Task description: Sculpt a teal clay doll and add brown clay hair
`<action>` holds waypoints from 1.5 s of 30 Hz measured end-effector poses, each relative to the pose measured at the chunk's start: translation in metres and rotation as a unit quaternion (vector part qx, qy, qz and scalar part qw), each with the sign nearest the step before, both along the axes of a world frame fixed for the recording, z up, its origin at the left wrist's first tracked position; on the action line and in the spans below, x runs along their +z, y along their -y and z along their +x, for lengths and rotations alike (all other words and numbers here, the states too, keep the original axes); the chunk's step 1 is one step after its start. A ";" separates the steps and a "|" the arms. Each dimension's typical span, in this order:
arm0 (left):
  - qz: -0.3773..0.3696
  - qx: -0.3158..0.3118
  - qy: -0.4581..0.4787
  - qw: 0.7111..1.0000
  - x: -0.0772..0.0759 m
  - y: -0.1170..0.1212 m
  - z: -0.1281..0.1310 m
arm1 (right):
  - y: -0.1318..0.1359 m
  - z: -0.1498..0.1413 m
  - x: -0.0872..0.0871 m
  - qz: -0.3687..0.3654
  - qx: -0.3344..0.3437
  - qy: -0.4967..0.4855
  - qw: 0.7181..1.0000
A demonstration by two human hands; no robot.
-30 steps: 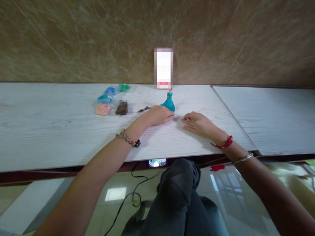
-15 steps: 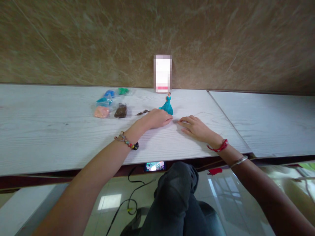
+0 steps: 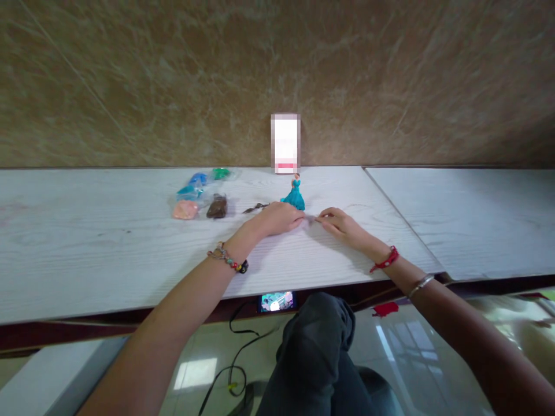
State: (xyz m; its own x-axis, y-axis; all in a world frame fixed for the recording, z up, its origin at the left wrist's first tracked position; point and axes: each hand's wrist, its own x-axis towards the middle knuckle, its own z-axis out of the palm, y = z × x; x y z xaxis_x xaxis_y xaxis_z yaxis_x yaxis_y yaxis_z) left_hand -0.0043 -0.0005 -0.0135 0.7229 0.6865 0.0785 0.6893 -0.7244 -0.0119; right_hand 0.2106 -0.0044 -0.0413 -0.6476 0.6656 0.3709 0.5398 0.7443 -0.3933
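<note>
A small doll figure in a teal dress (image 3: 294, 196) stands upright on the white table, just beyond my left hand (image 3: 282, 218). The fingers of that hand are curled together, and what they hold is hidden or too small to name. Across a narrow gap, my right hand (image 3: 342, 225) has thumb and forefinger pinched near the tabletop. Any tiny piece at those fingertips is too small to make out. A thin twisted dark-brown strand (image 3: 255, 207) lies on the table behind my left wrist, partly covered by the hand.
To the left lie bags of brown clay (image 3: 217, 207), peach clay (image 3: 185, 210), teal clay (image 3: 189, 192), blue clay (image 3: 199, 178) and green clay (image 3: 221, 173). A blurred-out bright screen (image 3: 285, 143) leans on the wall. A lit phone (image 3: 276, 301) sits below the table's front edge.
My right thumb and forefinger have closed into a pinch. My left hand stays beside the doll figure. The whole view has shifted slightly, with the table lower in it.
</note>
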 end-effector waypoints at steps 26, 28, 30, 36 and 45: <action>0.112 0.045 0.107 0.987 0.002 0.013 0.022 | -0.002 -0.004 0.019 -0.548 -0.017 -0.320 0.773; 0.113 0.050 0.107 0.986 0.002 0.012 0.022 | -0.001 -0.004 0.020 -0.550 -0.018 -0.322 0.770; 0.116 0.051 0.105 0.986 0.002 0.013 0.022 | -0.001 -0.005 0.021 -0.551 -0.019 -0.319 0.771; 0.125 0.021 0.081 0.989 0.005 0.015 0.025 | -0.003 -0.004 0.018 -0.543 -0.021 -0.314 0.778; 0.026 0.043 0.115 0.992 -0.006 0.004 0.024 | -0.010 -0.007 0.005 -0.173 -0.067 -0.153 0.971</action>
State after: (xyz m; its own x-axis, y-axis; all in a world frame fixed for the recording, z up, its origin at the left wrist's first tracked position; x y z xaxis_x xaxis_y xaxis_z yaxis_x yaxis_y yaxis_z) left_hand 0.0194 -0.0049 -0.0193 0.6210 0.7349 0.2727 0.7368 -0.6660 0.1167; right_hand 0.2031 0.0054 -0.0359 -0.4420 0.8552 0.2708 0.4406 0.4699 -0.7649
